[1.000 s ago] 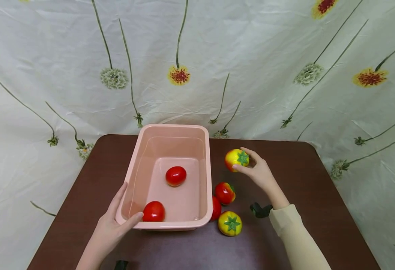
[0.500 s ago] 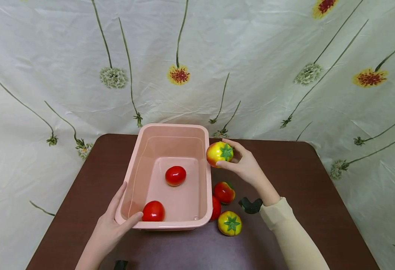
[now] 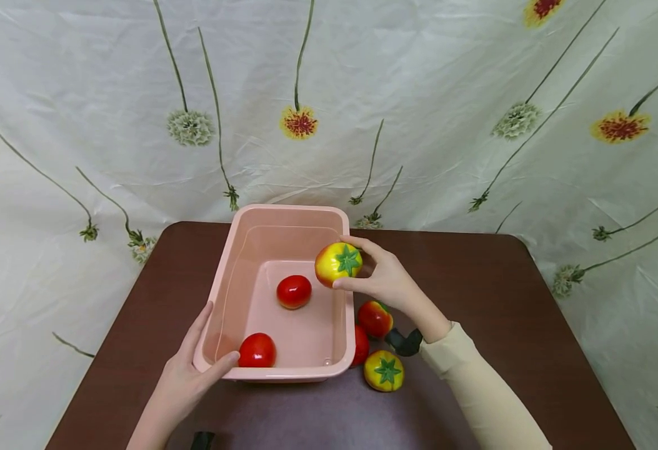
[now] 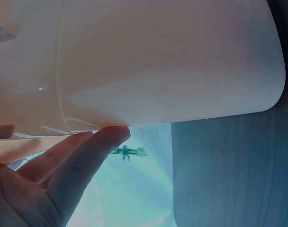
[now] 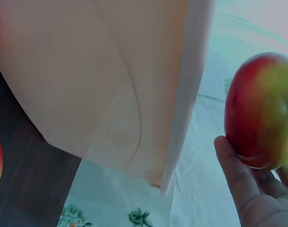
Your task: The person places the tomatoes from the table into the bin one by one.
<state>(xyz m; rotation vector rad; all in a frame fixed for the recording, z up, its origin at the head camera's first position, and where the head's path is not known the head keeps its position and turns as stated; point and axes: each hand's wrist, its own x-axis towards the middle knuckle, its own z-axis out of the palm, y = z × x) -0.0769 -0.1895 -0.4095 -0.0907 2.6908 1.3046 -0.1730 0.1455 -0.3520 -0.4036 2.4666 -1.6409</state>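
Observation:
A pink plastic basin (image 3: 284, 375) stands on the table with two red tomatoes (image 3: 294, 292) (image 3: 257, 351) inside. My left hand (image 3: 185, 375) grips its near left corner, thumb at the rim and fingers along the outer wall. In the left wrist view, fingers (image 4: 94, 156) touch that wall from outside. My right hand (image 3: 382, 278) holds a yellow-and-red tomato (image 3: 337, 265) with a green star-shaped leaf top, over the basin's right side. The right wrist view shows the same tomato (image 5: 260, 111) above the rim, pinched between thumb and fingers.
Beside the basin's right wall lie a red-and-yellow tomato (image 3: 375, 319), a red tomato (image 3: 360, 345) partly hidden by the rim, and a yellow tomato (image 3: 383, 371). A flowered cloth (image 3: 418, 112) hangs behind the dark brown table (image 3: 508, 300).
My right hand has carried the yellow-and-red tomato leftward, from beside the basin to over its right side. The left hand and the basin have stayed in place.

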